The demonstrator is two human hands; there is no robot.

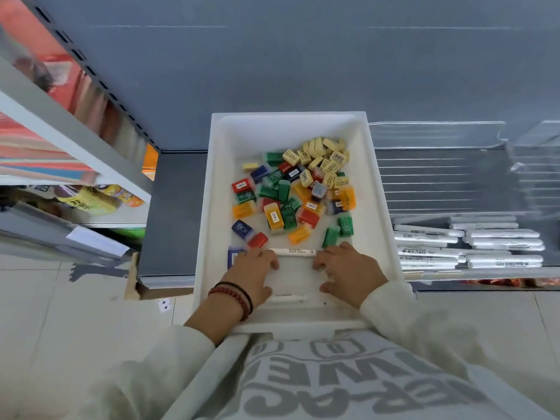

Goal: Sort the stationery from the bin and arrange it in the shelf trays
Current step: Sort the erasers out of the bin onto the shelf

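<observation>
Grey shelves fill my view, with a white bin (209, 207) on the low one. My left hand (253, 269) and right hand (351, 268) each pinch one end of a white pen (292, 252) at the bin's front. Little coloured blocks (291, 195) lie piled behind it. More pens (468, 244) lie in the clear tray (436, 131) beside it.

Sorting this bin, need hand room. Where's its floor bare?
Bare: far-left corner of the bin, and the near strip between left hand and right hand, below the white pen. Crowded: the coloured heap, middle to far right.
</observation>
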